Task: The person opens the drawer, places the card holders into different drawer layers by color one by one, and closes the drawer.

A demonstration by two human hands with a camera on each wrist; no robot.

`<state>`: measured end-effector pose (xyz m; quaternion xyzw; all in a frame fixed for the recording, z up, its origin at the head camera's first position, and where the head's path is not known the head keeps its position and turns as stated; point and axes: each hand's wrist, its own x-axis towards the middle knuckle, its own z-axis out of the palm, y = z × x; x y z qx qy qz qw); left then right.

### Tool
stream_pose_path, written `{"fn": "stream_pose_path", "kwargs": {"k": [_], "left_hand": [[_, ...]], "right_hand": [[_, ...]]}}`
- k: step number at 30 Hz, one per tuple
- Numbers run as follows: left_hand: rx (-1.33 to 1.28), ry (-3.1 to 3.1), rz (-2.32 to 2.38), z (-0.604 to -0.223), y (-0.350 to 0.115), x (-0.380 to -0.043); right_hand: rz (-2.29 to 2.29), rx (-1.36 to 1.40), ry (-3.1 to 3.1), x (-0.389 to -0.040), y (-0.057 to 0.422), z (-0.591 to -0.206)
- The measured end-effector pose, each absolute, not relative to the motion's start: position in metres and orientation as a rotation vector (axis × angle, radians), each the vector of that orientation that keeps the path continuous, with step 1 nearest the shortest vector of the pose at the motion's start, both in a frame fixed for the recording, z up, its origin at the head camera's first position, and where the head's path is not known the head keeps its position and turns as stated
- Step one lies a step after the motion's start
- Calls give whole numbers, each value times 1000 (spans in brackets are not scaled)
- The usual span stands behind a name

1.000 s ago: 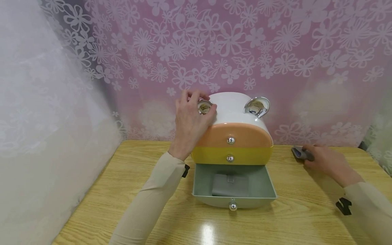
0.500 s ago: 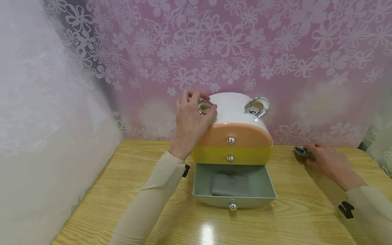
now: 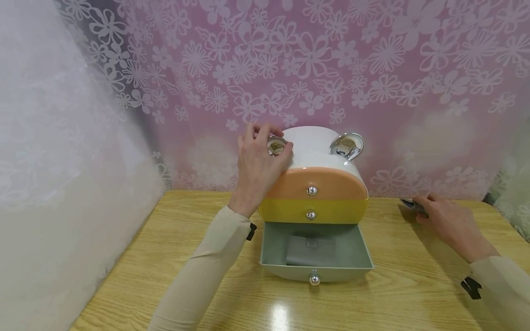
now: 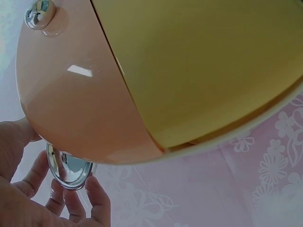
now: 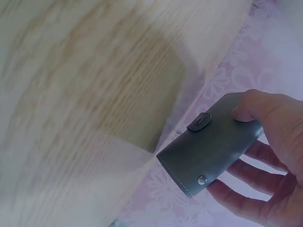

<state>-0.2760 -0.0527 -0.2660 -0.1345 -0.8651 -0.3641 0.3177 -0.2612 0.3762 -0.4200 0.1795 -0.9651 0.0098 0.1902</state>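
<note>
In the head view my left hand (image 3: 257, 168) holds the left chrome ear (image 3: 276, 147) of a small drawer box (image 3: 308, 148). The left wrist view has thumb and fingers around that ear, beside the orange drawer front (image 4: 66, 99). Off to the right, my right hand (image 3: 457, 227) grips a small grey leather snap case (image 5: 213, 142) near the table's back edge. In the right wrist view the thumb lies on its face, fingers behind, its snap tab and a metal stud showing. The bottom green drawer (image 3: 354, 248) is pulled out, with a grey flapped pouch (image 3: 310, 252) inside.
The yellow drawer (image 3: 285, 211) and the orange one above it are pushed in. A second chrome ear (image 3: 348, 145) sticks up at the box's right. Behind the wood-grain table (image 3: 198, 280) hangs a pink flowered curtain (image 3: 265, 69).
My right hand has moved slightly right with the snap case, which has turned to look thinner in the head view. My left hand stays on the ear.
</note>
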Motion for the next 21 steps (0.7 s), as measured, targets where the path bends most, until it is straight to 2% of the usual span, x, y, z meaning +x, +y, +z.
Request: {"fn": "stream_pose_path", "kwargs": {"k": [21], "left_hand": [[-354,-2309,-931,-263,-53,-274]], "right_hand": [[-25,580,-2451,-243,374,-417]]}}
